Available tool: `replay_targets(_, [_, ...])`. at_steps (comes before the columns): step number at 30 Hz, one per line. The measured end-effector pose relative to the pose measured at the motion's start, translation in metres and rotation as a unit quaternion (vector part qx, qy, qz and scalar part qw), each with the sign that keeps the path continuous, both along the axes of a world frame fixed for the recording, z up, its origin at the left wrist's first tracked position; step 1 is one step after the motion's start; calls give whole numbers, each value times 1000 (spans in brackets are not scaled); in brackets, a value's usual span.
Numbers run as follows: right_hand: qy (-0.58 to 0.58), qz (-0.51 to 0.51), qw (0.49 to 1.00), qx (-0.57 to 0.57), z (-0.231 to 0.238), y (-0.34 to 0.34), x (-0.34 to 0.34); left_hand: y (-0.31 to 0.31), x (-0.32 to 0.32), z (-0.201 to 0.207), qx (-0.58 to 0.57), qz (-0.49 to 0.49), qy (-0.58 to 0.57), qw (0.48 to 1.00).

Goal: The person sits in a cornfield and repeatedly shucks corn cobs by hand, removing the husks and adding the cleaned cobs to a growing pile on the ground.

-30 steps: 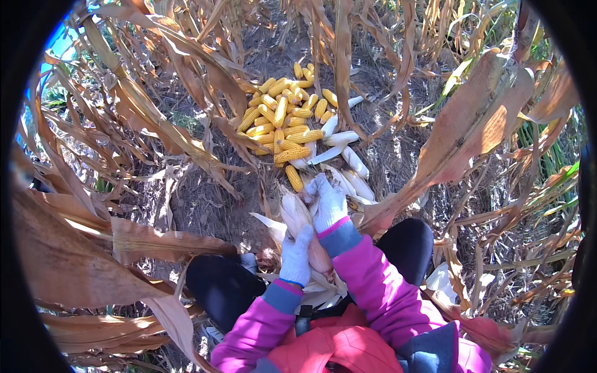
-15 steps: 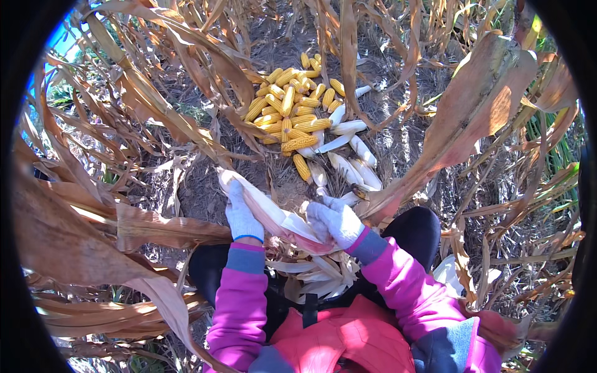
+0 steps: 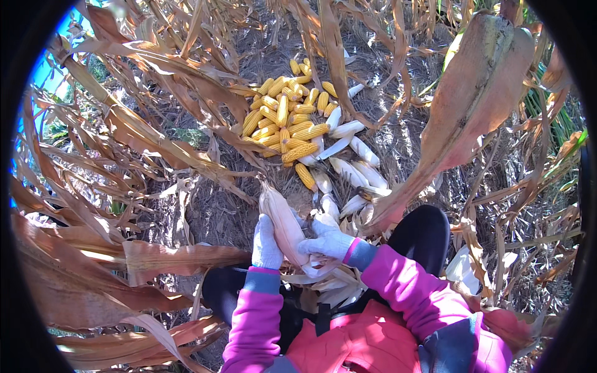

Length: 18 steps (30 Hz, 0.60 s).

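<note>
Both hands wear white knit gloves below purple sleeves. My left hand (image 3: 266, 244) is wrapped along the left side of a corn ear (image 3: 283, 217) in pale pinkish husk, its tip pointing away from me. At the ear's near end, the fingers of my right hand (image 3: 329, 241) are curled round the husk, and part of that end is hidden under them. Loose pale husks (image 3: 333, 286) lie below the hands, between my knees. Just beyond the ear is a heap of bare yellow corn ears (image 3: 283, 110) on the ground.
Ears in whitish husks (image 3: 364, 150) lie right of the heap. A broad dry leaf (image 3: 463, 105) slants in from the upper right, close to my right knee (image 3: 426, 233). Dry stalks (image 3: 143, 127) and brown leaves (image 3: 180, 261) crowd the left side.
The ear has turned to point more directly away from me. My left hand has moved right and nearer, closer to the right hand, which has dropped slightly along the husk.
</note>
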State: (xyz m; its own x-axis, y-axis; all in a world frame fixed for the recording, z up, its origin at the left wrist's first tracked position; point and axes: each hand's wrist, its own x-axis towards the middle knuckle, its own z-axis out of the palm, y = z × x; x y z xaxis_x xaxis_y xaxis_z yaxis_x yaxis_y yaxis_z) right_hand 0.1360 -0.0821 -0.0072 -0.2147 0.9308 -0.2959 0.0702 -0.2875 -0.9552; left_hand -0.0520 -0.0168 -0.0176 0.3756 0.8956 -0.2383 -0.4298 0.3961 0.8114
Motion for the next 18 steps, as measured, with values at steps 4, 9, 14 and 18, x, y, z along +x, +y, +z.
replay_targets(4, [-12, -17, 998, 51, 23, -12, -10, -13, 21, -1, 64, 23, 104, 992])
replay_targets(9, [-263, -56, 962, 51, -20, -4, -16, -16, 45, 23, 341, 88, 419, 837])
replay_targets(14, [-172, -38, 984, -30, -1, -4, -5, -15, 44, 20, 278, 87, 371, 882])
replay_targets(18, [-185, -53, 981, 21, -9, -7, 0, -10, 38, 22, 169, 88, 352, 917])
